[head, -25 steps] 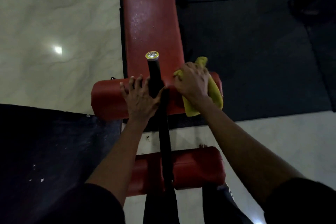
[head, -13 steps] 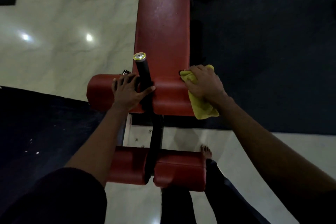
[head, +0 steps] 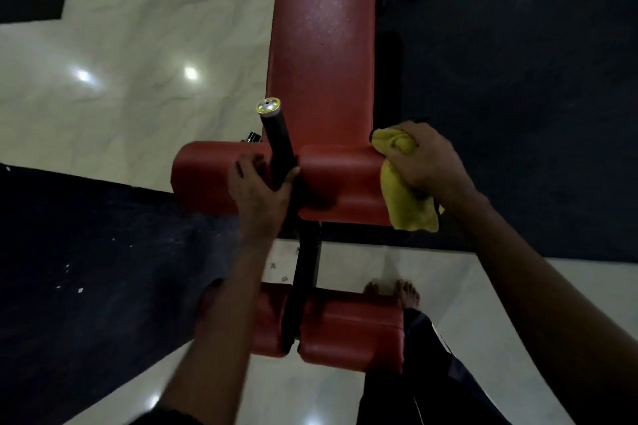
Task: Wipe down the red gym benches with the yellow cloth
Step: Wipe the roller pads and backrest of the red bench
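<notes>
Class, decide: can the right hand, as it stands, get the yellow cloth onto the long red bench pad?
Probably yes: the right hand grips the yellow cloth at the near right corner of the long red bench pad, with nothing between them.

The left hand (head: 257,185) lies flat, the right hand (head: 428,162) clenched.

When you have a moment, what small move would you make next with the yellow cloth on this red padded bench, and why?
Probably sweep the yellow cloth leftward across the red roller pad toward the black post. The right hand grips it bunched at the pad's right end, and the left hand rests beside the post.
</notes>
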Demonstrator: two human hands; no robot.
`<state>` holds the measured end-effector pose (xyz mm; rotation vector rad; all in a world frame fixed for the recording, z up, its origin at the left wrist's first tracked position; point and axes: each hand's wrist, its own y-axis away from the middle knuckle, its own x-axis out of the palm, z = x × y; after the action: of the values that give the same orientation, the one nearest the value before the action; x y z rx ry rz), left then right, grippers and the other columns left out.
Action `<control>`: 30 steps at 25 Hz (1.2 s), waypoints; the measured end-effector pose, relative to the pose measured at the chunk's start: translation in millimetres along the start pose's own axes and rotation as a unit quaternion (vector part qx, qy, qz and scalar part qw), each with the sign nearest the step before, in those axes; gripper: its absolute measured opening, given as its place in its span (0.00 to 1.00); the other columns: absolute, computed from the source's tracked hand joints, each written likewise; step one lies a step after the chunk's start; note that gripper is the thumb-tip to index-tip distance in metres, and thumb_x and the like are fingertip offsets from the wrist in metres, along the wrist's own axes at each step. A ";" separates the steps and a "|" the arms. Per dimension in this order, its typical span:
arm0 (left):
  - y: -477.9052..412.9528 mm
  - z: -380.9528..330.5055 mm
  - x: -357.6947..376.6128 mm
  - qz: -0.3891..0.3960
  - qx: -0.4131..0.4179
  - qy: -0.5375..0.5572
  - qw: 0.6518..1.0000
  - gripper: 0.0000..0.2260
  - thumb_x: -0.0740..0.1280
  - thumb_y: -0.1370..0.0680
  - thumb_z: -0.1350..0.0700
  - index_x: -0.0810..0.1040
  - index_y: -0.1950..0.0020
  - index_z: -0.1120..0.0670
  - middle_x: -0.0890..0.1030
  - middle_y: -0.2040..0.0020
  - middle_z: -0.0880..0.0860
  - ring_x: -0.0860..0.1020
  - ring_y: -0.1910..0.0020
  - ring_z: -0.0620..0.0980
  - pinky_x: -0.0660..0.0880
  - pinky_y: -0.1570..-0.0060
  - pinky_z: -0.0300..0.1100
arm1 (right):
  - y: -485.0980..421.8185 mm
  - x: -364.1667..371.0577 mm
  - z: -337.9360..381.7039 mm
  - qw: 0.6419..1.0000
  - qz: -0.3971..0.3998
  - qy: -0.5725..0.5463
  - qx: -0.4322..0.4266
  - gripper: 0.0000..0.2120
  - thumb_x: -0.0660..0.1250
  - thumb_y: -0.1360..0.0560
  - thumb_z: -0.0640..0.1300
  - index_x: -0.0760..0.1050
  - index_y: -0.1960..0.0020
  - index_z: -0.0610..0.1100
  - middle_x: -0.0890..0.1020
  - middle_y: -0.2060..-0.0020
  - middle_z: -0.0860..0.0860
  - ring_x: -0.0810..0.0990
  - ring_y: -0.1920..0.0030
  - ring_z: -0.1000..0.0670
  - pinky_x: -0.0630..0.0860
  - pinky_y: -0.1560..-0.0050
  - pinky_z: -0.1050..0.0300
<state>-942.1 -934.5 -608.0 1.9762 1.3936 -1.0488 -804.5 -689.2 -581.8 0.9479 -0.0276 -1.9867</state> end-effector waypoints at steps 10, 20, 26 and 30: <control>54.0 -11.6 41.0 0.052 0.096 0.081 0.991 0.27 0.68 0.20 0.47 0.69 0.23 0.55 0.65 0.22 0.53 0.60 0.22 0.51 0.56 0.23 0.39 | -5.9 12.5 -5.3 0.993 -0.043 -0.106 0.033 0.16 0.67 0.25 0.55 0.78 0.38 0.54 0.79 0.49 0.58 0.78 0.49 0.56 0.74 0.51 0.60; 35.2 -7.2 25.7 0.036 0.042 0.140 0.989 0.26 0.75 0.25 0.49 0.76 0.29 0.53 0.73 0.30 0.47 0.72 0.30 0.44 0.73 0.31 0.51 | 96.5 79.3 -51.4 0.947 -0.260 -0.160 -0.100 0.26 0.65 0.26 0.45 0.72 0.28 0.48 0.71 0.28 0.53 0.70 0.28 0.47 0.71 0.31 0.39; 28.6 0.6 17.3 0.069 0.025 0.173 0.982 0.26 0.76 0.26 0.50 0.78 0.29 0.51 0.75 0.33 0.46 0.75 0.32 0.42 0.74 0.31 0.49 | 26.6 41.8 -20.0 0.970 -0.212 -0.041 -0.109 0.20 0.66 0.23 0.54 0.75 0.32 0.53 0.77 0.34 0.56 0.74 0.36 0.50 0.74 0.37 0.45; 24.3 4.1 2.4 0.125 0.037 0.163 0.978 0.26 0.76 0.25 0.53 0.76 0.28 0.49 0.76 0.30 0.47 0.75 0.31 0.42 0.72 0.30 0.48 | 65.1 68.7 -31.3 0.967 -0.239 -0.017 -0.090 0.29 0.70 0.23 0.52 0.66 0.25 0.50 0.68 0.28 0.51 0.67 0.29 0.48 0.68 0.30 0.41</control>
<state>-920.1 -944.8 -613.0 2.3865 1.2313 -0.6958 -758.2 -767.8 -621.8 0.8562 0.3891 -2.3965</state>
